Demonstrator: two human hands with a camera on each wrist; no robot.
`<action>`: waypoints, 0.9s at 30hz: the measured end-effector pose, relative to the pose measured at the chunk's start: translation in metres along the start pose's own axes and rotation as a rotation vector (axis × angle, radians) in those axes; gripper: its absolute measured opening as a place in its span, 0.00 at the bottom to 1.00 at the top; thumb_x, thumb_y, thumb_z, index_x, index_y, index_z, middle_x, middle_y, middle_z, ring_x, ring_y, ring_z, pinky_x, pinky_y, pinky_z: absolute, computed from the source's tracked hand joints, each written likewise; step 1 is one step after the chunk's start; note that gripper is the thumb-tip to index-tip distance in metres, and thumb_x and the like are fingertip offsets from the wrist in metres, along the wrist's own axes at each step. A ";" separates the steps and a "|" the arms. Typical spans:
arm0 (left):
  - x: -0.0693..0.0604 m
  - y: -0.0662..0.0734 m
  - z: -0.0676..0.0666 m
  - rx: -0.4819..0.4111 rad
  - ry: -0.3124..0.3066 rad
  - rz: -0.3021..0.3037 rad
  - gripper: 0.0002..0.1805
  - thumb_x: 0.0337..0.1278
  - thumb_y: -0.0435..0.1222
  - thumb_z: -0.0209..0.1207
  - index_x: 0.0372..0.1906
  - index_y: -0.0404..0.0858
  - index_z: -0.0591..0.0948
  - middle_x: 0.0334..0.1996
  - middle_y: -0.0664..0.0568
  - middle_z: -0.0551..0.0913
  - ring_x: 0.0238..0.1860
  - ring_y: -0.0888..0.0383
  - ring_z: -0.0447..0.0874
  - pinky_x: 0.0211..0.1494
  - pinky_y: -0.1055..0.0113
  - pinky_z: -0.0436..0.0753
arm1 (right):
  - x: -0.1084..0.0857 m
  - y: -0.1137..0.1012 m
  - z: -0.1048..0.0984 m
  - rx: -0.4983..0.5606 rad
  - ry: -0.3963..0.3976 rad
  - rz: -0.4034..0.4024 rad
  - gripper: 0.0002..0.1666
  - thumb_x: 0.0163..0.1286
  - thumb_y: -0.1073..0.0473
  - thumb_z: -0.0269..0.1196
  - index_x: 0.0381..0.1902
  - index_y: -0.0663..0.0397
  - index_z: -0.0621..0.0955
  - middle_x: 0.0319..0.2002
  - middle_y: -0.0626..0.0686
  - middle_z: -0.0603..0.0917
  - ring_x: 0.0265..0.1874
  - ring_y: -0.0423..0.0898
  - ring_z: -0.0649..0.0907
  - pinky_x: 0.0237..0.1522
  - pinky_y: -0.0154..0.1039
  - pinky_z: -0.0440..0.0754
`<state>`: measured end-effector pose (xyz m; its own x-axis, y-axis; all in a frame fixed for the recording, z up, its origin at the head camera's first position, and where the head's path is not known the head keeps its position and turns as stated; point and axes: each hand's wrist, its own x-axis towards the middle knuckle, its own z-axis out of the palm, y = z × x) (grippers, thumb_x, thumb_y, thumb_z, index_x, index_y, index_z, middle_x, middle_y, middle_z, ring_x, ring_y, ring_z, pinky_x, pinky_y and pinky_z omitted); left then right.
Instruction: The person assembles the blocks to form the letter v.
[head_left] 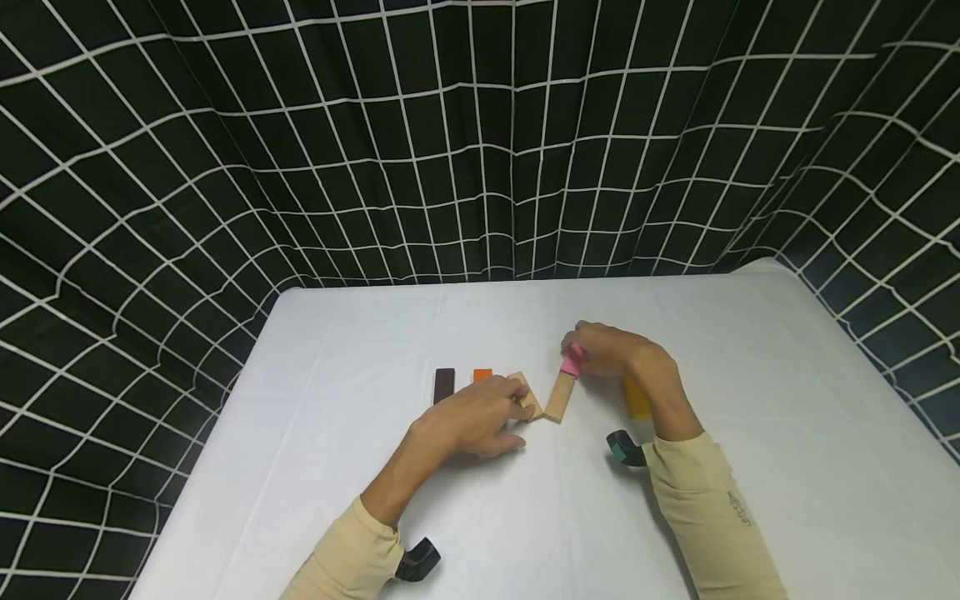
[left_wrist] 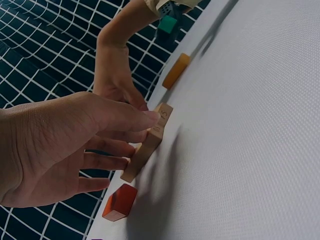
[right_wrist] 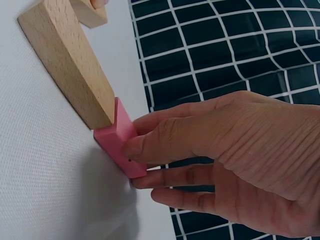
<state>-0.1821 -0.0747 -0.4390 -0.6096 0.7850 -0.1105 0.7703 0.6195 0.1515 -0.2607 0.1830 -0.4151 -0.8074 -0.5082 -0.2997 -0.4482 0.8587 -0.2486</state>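
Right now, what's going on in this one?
A person's right hand pinches a pink block against the far end of a wooden block, while the left hand touches a second wooden block with its fingers. The two wooden blocks slant into a V, near ends close together. An orange block and a dark block lie to the left; a yellow block lies to the right.

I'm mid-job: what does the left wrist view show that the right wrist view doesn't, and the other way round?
Only the left wrist view: the red-orange block, the yellow block and the dark-and-green wrist device.

Only the right wrist view: the pink block, pinched in the right hand at the end of a wooden block.

Both: wooden blocks, the right hand, the left hand (just a fingertip in the right wrist view), the white table and the grid curtain.
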 end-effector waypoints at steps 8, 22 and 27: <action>0.001 -0.001 0.001 0.007 -0.002 0.001 0.24 0.69 0.52 0.64 0.64 0.47 0.85 0.70 0.50 0.78 0.69 0.53 0.77 0.79 0.63 0.72 | 0.000 -0.001 -0.001 0.024 -0.013 -0.002 0.13 0.69 0.68 0.66 0.49 0.49 0.87 0.43 0.54 0.83 0.39 0.48 0.79 0.51 0.47 0.86; 0.000 -0.001 0.000 0.023 0.001 0.009 0.24 0.69 0.52 0.64 0.65 0.47 0.85 0.70 0.49 0.78 0.68 0.53 0.78 0.78 0.62 0.73 | 0.000 -0.001 -0.002 0.039 -0.010 -0.021 0.13 0.69 0.67 0.68 0.50 0.51 0.87 0.45 0.55 0.84 0.41 0.48 0.80 0.54 0.49 0.86; 0.001 -0.001 0.000 0.020 -0.002 0.009 0.24 0.69 0.52 0.64 0.64 0.47 0.85 0.70 0.50 0.78 0.68 0.53 0.78 0.78 0.62 0.72 | -0.001 -0.002 -0.002 0.039 -0.015 -0.021 0.12 0.69 0.65 0.69 0.50 0.51 0.87 0.45 0.54 0.84 0.41 0.48 0.80 0.54 0.49 0.86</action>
<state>-0.1833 -0.0750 -0.4395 -0.6024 0.7904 -0.1112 0.7792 0.6125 0.1330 -0.2598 0.1822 -0.4121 -0.7924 -0.5269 -0.3074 -0.4492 0.8449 -0.2903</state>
